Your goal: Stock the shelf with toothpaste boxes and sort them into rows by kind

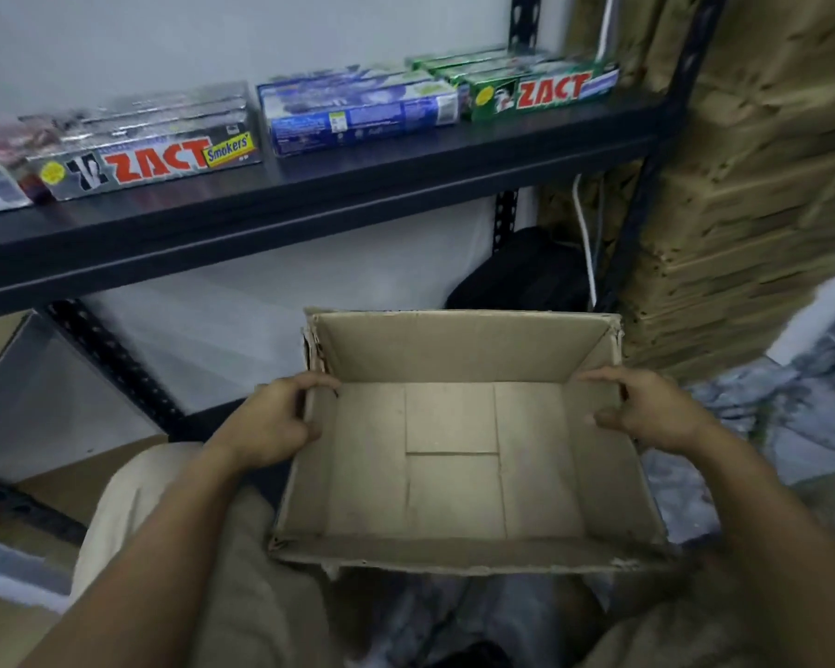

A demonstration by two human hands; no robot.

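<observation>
From my end: both hands on the cardboard box [464, 347], near centre. L hand [276, 419] grips its left wall, fingers curled over the rim. R hand [651, 409] pinches the right wall, fingers along the rim, thumb inside. Inside the box I see just bare bottom flaps. Toothpaste stock sits far, up on the black shelf [357, 185], in rows: silver ZACT Smokers' boxes [150, 161] left, blue boxes [357, 108] mid, green ZACT boxes [541, 91] right. At far left a 4th lot [1, 147], reddish maybe, too blurred to tell. Flattened cardboard stack [743, 209] at right.
</observation>
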